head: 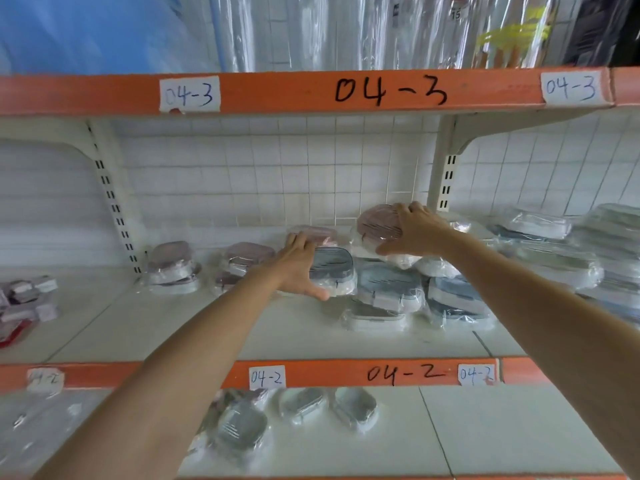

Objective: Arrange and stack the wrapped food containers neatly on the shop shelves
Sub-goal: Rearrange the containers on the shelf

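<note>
Both arms reached onto the middle shelf (311, 337), whose orange front edge (346, 372) carried the handwritten mark "04-2" in black, with small white paper labels (267, 377) reading "04-2" in blue beside it and another, blurred, at the far left. The orange edge of the shelf above (294, 93) bore a large black "04-3" and two white labels, each also marked "04-3". The left hand (298, 268) lay with fingers straight and spread against the side and top of a wrapped container with a grey-blue lid (334, 271), thumb low along its front; the grip was flat and pressing, not curled round it. The right hand (414, 232) held a wrapped container with a pink lid (377, 223), tilted up on top of the heap, fingers curled over its upper edge and thumb under its lower one. Just right of the grey-blue one lay more wrapped blue-lidded containers (391, 289), piled loosely, some leaning on each other. To the left stood two short stacks with pink lids (171, 268), well apart from the heap. Further wrapped stacks (554, 258) filled the shelf's right end. On the shelf below lay three wrapped containers (301, 405), tilted. Their printing was too blurred to read.
</note>
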Action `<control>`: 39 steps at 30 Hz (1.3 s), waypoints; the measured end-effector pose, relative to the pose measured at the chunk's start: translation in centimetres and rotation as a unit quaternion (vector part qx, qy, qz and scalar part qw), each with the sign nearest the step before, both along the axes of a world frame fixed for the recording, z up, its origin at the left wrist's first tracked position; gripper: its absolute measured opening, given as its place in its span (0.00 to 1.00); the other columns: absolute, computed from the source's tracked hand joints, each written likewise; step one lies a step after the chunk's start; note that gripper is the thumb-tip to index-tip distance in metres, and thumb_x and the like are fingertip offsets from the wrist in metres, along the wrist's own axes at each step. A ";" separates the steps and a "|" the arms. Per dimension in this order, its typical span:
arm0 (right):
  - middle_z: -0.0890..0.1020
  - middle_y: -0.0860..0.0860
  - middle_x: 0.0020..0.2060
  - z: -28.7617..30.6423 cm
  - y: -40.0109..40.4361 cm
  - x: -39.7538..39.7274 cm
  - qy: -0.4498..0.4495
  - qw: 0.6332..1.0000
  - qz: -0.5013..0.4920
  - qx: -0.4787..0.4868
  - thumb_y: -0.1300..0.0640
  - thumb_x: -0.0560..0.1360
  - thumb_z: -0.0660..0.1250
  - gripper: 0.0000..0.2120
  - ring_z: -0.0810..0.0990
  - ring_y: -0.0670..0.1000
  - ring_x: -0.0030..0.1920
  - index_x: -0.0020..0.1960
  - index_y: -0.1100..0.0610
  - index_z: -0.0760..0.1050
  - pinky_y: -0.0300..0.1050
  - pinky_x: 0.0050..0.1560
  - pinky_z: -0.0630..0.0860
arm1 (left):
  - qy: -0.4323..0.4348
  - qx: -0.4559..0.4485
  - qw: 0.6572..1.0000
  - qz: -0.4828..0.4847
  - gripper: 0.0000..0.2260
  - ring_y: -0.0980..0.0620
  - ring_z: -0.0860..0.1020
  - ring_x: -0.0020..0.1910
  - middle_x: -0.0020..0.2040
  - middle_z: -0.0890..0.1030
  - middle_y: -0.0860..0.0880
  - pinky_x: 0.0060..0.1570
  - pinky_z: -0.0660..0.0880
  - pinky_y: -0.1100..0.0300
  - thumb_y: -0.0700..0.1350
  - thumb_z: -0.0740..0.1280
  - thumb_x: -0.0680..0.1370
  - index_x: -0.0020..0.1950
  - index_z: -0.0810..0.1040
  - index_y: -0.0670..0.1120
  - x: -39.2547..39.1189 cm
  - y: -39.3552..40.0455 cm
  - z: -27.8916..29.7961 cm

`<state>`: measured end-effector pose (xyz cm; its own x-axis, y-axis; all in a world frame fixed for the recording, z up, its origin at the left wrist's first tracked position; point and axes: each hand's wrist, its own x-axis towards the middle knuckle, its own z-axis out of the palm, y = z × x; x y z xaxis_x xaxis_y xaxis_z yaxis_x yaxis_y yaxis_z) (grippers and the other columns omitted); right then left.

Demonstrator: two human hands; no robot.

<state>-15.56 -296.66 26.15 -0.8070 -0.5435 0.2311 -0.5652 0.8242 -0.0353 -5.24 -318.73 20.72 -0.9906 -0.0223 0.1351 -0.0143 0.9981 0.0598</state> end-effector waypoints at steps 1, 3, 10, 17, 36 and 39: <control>0.67 0.60 0.65 -0.3 -0.7 0.5 -0.005 1.000 0.011 -0.001 0.32 0.65 0.69 0.49 0.68 0.59 0.65 0.74 0.58 0.55 0.54 0.65 0.68 | -0.006 -0.001 1.000 0.016 0.46 0.46 0.55 0.68 0.66 0.59 0.47 0.68 0.64 0.47 0.63 0.74 0.65 0.73 0.59 0.40 1.2 -0.7 -0.2; 0.67 0.60 0.65 -0.9 -2.0 1.9 -0.013 0.999 0.031 0.000 0.32 0.65 0.69 0.48 0.68 0.58 0.65 0.74 0.58 0.55 0.53 0.65 0.69 | -0.018 0.001 0.999 0.042 0.47 0.46 0.55 0.69 0.68 0.58 0.47 0.69 0.63 0.48 0.63 0.73 0.65 0.74 0.57 0.40 3.8 -2.1 -0.7; 0.67 0.60 0.65 -3.9 -5.7 8.7 -0.051 0.996 0.076 0.000 0.34 0.66 0.70 0.47 0.67 0.60 0.65 0.73 0.57 0.57 0.53 0.64 0.67 | -0.059 0.022 0.994 0.093 0.49 0.41 0.48 0.75 0.73 0.54 0.46 0.73 0.56 0.46 0.64 0.73 0.66 0.75 0.55 0.40 13.0 -4.6 -2.6; 0.66 0.59 0.65 -10.1 -5.4 19.6 -0.079 0.991 0.102 -0.016 0.36 0.66 0.70 0.45 0.66 0.59 0.66 0.73 0.56 0.55 0.52 0.64 0.65 | -0.058 0.014 0.993 0.101 0.47 0.48 0.60 0.63 0.62 0.62 0.47 0.66 0.64 0.54 0.67 0.73 0.63 0.71 0.61 0.39 21.9 -3.4 -7.7; 0.67 0.57 0.65 -32.1 2.8 22.2 -0.257 0.965 -0.055 -0.002 0.38 0.66 0.71 0.45 0.66 0.57 0.65 0.71 0.60 0.55 0.50 0.66 0.63 | -0.230 -0.053 0.968 0.087 0.44 0.44 0.62 0.66 0.65 0.65 0.43 0.64 0.64 0.51 0.70 0.70 0.65 0.67 0.67 0.39 21.5 2.1 -23.2; 0.66 0.56 0.66 -34.8 2.7 20.0 -0.262 0.962 -0.071 0.012 0.40 0.66 0.73 0.45 0.65 0.56 0.66 0.71 0.61 0.56 0.49 0.66 0.62 | -0.233 -0.054 0.966 0.102 0.44 0.44 0.63 0.67 0.67 0.66 0.42 0.65 0.63 0.51 0.70 0.69 0.65 0.67 0.66 0.38 18.5 2.2 -26.5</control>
<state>4.45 -293.99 -8.65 -0.8755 -0.4199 -0.2392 -0.3569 0.8955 -0.2658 13.30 -316.50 -5.74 -0.9211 -0.2332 -0.3117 -0.2104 0.9719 -0.1054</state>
